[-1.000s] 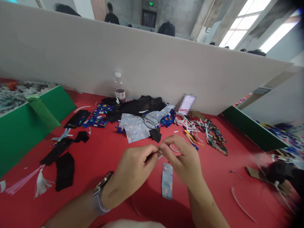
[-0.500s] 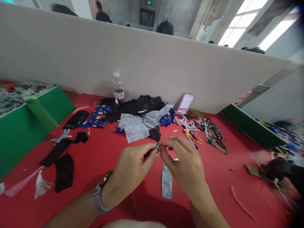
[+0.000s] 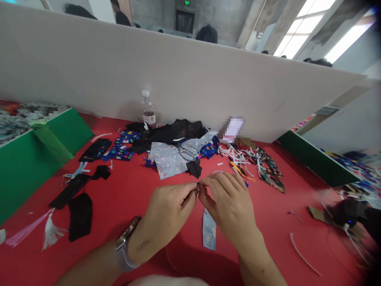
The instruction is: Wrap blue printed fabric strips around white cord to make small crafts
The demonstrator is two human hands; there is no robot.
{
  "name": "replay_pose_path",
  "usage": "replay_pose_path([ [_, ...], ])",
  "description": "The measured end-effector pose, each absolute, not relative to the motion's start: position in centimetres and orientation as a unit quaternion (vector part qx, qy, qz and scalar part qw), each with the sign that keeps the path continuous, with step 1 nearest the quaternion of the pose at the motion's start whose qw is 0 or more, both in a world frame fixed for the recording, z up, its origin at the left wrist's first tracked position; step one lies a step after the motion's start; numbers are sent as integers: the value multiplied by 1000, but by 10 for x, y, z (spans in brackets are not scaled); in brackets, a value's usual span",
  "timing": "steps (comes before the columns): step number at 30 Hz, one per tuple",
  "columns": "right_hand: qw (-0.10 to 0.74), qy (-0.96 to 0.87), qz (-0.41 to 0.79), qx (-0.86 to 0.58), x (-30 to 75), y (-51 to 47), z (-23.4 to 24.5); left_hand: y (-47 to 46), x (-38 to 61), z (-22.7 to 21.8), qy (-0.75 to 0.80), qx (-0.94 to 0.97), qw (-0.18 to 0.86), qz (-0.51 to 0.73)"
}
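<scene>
My left hand (image 3: 169,216) and my right hand (image 3: 228,206) meet over the red table, thumb and forefinger of each pinched together. Between the fingertips shows a tiny dark-blue piece (image 3: 198,184), mostly hidden, its kind too small to make out. A pale blue printed fabric strip (image 3: 209,234) lies on the table below my right hand. Beyond the hands, metal scissors (image 3: 188,153) rest on a light grey-blue printed cloth (image 3: 166,159), with a small black scrap (image 3: 194,169) at its edge.
Black cloth (image 3: 178,132) and a water bottle (image 3: 147,109) stand by the white partition (image 3: 166,71). A phone (image 3: 233,129) leans there, near tangled white strips (image 3: 238,157). Green-sided bins (image 3: 53,147) flank the table. Black fabric pieces (image 3: 80,216) lie left; a blurred black object (image 3: 354,214) sits right.
My fingertips have drawn tighter together, so less of the small blue piece shows. Both hands have shifted only slightly. The fabrics and scissors have stayed in place.
</scene>
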State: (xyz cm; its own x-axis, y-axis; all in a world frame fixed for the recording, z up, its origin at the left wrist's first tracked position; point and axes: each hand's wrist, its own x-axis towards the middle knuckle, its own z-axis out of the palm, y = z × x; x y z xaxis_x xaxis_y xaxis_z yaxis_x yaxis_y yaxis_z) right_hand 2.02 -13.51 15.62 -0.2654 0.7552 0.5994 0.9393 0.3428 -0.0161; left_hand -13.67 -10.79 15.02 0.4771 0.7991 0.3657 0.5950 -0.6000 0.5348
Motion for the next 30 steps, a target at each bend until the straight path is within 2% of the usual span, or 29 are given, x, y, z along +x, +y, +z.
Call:
replay_pose_path([
  [7, 249, -796, -163, -526, 23, -133, 159, -103, -138, 157, 414, 828, 244, 290],
  [30, 253, -801, -140, -524, 24, -133, 157, -105, -137, 157, 431, 833, 233, 257],
])
